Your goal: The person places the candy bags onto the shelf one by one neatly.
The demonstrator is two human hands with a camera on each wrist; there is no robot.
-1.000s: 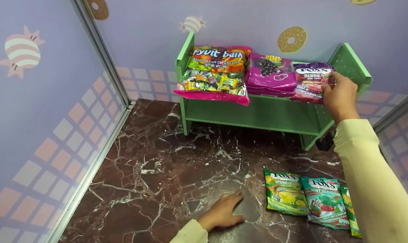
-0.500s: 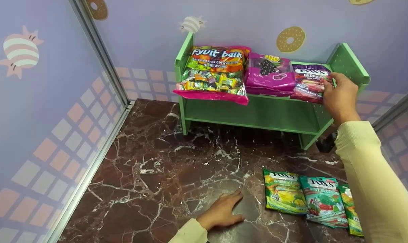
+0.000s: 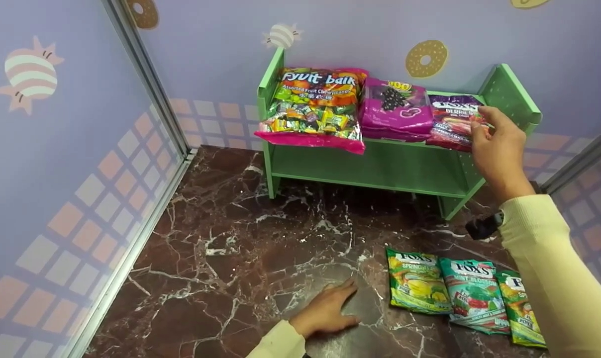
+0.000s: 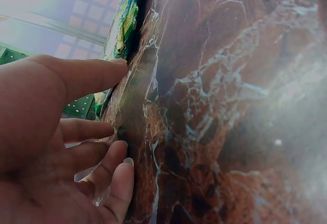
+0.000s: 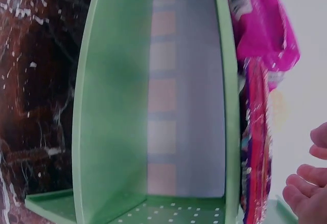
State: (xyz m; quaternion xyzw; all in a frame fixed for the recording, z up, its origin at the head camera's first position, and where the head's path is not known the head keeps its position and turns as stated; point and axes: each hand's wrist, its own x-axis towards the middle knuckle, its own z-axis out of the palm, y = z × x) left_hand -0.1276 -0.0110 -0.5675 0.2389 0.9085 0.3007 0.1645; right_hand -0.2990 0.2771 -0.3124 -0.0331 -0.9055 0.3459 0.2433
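Note:
A dark purple and red FOX'S Berries candy bag (image 3: 452, 122) lies on the top of the green shelf (image 3: 370, 171), at its right end. My right hand (image 3: 502, 149) is at the bag's right edge in the head view, fingers loosely bent. The right wrist view shows a gap between these fingers (image 5: 301, 185) and the bag (image 5: 258, 147). Low in the head view, my left hand (image 3: 325, 309) rests on the brown marbled surface (image 3: 241, 278), fingers spread. The left wrist view shows its thumb and fingers relaxed, holding nothing.
A purple bag with a grape picture (image 3: 397, 109) and a large Fyvit baik bag (image 3: 318, 107) share the shelf top. Three FOX'S bags, including a teal one (image 3: 474, 296), lie in front at right. A patterned wall (image 3: 221, 59) stands behind.
My right hand has let go of the Berries bag and drawn slightly back from it. The bag sits a little lower than a second ago. My left hand has stayed in place.

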